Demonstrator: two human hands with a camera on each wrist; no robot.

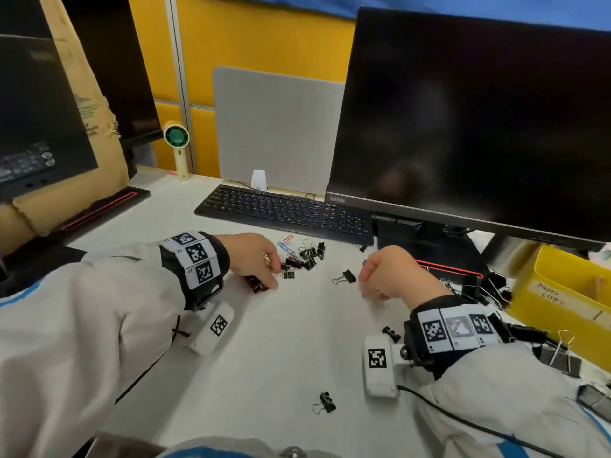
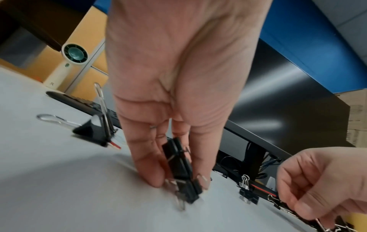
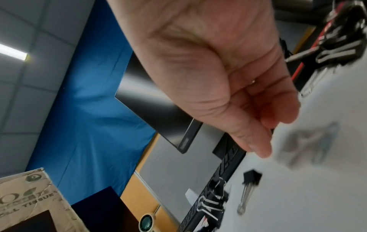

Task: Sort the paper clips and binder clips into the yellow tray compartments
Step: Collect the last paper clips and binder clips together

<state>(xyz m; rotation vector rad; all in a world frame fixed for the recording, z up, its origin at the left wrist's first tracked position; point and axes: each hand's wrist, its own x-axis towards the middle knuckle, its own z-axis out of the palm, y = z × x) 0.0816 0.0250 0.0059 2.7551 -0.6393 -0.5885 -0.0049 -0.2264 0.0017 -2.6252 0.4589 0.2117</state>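
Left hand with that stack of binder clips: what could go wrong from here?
1. The left hand pinches several black binder clips at once; one may slip out on the way to the yellow tray, far off on the right.
2. Coloured paper clips lie against the binder clip pile; a scoop could mix the two kinds.
3. The right hand is curled; what it holds is unclear.

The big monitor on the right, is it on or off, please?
Off: the monitor screen is uniformly black in the head view, showing only faint reflections.
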